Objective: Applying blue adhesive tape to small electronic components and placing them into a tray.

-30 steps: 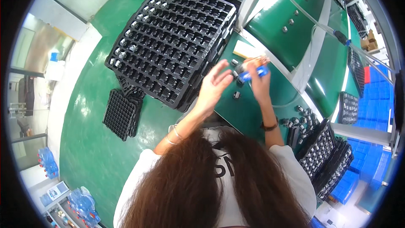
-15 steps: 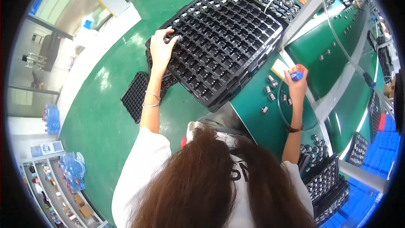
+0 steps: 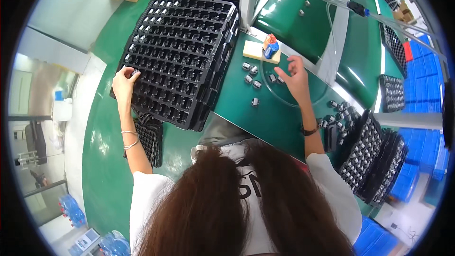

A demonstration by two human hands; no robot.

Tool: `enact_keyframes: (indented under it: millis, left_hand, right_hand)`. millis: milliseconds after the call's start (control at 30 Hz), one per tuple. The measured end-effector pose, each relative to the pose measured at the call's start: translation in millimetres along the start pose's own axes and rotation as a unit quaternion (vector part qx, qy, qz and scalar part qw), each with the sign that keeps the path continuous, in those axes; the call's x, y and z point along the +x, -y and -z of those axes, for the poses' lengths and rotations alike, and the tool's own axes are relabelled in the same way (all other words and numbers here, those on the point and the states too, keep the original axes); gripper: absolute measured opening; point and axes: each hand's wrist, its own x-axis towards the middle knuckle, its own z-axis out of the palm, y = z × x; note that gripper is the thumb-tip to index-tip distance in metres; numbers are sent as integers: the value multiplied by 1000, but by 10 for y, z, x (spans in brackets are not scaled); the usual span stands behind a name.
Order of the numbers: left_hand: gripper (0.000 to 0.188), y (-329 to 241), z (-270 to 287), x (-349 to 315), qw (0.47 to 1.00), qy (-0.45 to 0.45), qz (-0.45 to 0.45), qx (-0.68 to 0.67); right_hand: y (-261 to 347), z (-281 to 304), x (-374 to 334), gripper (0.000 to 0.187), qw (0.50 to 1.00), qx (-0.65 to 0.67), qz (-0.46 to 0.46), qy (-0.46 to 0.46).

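Left hand (image 3: 124, 81) is closed on a small metal part (image 3: 134, 72) at the near-left edge of the stacked black compartment trays (image 3: 182, 52), fingers resting on the top tray. Right hand (image 3: 296, 78) hovers open, holding nothing, over the green desk (image 3: 265, 114), with loose metal parts (image 3: 253, 76) just to its left and a blue-capped bottle (image 3: 270, 46) beyond it

Bare green table top (image 3: 279, 114) lies open before the right hand (image 3: 296, 78) — small metal parts (image 3: 253, 78) dot its left, the black tray stack (image 3: 182, 52) walls that side.
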Motion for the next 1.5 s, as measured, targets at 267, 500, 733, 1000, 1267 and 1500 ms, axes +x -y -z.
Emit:
enact_keyframes:
  millis: [267, 500, 733, 1000, 1267, 1500]
  left_hand:
    - [27, 240, 63, 227, 997, 69, 6, 20]
    - [30, -465, 305, -99, 876, 144, 64, -457]
    - [35, -1358, -25, -1006, 599, 271, 189, -729]
    - [42, -2127, -541, -1384, 497, 364, 203, -761]
    - [32, -2327, -800, -1325, 464, 318, 201, -802]
    - [30, -2421, -687, -1370, 530, 288, 186, -776]
  right_hand:
    - [98, -108, 258, 53, 999, -35, 19, 24]
    - [2, -392, 510, 57, 994, -88, 67, 4]
    - [-420, -192, 1270, 33, 993, -51, 74, -77]
    - [-1176, 35, 1983, 39, 974, -167, 42, -146]
    - [-602, 63, 1588, 29, 945, -171, 148, -234]
    - [957, -103, 203, 21, 905, 416, -52, 67]
